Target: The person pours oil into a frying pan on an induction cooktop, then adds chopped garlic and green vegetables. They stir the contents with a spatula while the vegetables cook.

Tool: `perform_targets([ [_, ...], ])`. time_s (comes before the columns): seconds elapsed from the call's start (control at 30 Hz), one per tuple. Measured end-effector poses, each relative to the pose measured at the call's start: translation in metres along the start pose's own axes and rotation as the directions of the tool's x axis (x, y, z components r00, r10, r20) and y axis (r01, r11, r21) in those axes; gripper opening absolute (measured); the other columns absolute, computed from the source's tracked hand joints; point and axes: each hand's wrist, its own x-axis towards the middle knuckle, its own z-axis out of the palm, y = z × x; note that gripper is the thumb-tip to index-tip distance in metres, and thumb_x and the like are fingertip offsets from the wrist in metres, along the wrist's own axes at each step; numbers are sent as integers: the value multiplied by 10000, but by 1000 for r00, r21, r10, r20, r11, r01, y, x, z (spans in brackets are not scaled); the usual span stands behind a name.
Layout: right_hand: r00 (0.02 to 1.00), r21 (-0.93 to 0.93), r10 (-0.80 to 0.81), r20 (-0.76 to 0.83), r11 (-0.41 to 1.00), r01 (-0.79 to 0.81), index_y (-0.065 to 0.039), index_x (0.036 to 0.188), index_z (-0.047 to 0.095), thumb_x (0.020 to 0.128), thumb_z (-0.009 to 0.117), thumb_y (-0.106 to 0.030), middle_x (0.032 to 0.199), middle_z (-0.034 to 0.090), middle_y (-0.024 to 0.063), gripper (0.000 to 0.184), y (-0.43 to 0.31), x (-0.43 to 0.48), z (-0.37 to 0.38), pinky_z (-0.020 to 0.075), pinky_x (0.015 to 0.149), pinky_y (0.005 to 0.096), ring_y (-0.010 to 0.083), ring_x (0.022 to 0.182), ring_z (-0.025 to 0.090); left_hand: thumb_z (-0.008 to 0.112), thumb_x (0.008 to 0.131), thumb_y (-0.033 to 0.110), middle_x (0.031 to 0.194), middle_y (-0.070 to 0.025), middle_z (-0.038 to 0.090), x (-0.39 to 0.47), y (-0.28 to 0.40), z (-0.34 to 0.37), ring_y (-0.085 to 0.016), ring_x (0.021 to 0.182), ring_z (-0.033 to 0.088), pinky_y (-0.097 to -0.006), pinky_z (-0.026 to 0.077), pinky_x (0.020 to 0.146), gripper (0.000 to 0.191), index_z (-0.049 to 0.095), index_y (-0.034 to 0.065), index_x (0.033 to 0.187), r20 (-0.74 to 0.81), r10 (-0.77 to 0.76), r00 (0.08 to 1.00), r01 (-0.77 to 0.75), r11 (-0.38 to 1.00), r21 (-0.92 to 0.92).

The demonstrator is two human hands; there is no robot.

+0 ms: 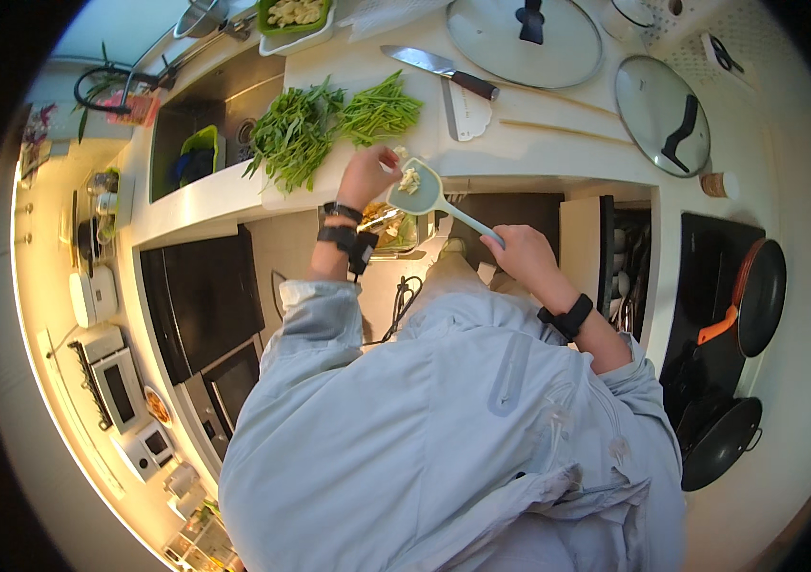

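Observation:
My right hand [525, 259] grips the handle of a pale green spatula [416, 199], whose broad head is held just off the counter's front edge. Chopped pale pieces, perhaps garlic, [410, 181] lie on the spatula head. Beside that head is my left hand [371, 175], its fingertips bent together near the rim; whether they pinch anything is unclear. A few similar pale bits [400, 151] show just beyond the fingers. Behind my left hand, leafy greens [298, 136] and a pile of cut green stems [380, 111] lie on the counter.
A kitchen knife [441, 70] lies over a white scraper [468, 111], near wooden chopsticks [566, 131]. Two glass lids [663, 114] rest at the right. The sink [234, 93] is left, and a frying pan [763, 297] sits on the hob. An open drawer [588, 264] is below the counter.

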Motion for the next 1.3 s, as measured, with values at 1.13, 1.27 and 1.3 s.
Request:
perform_targets([
  [1.13,187,509,751,-633,586,-631,-24,878,716,825,662,-289,673,628,208,275,179,-367,-245,497,609,387,337,618,625,447,1006,298,538,54,304,36,336,180,-38,511,257,-230,178,485,484,531,21,619,-14,221,975,-195,826,-528],
  [1.27,-27,369,563,-826,504,-781,-43,934,711,775,655,-202,780,658,218,232,256,-370,-252,526,713,430,366,764,654,444,1006,314,525,48,301,29,329,185,-44,501,260,-234,183,482,497,533,14,619,-1,192,981,-169,862,-478],
  [1.3,-60,358,540,-840,467,-809,-49,951,708,767,649,-189,807,663,215,239,274,-369,-250,527,731,436,367,788,653,442,1006,318,522,47,301,29,325,184,-45,499,260,-235,184,482,501,532,13,619,-4,184,983,-164,869,-467],
])
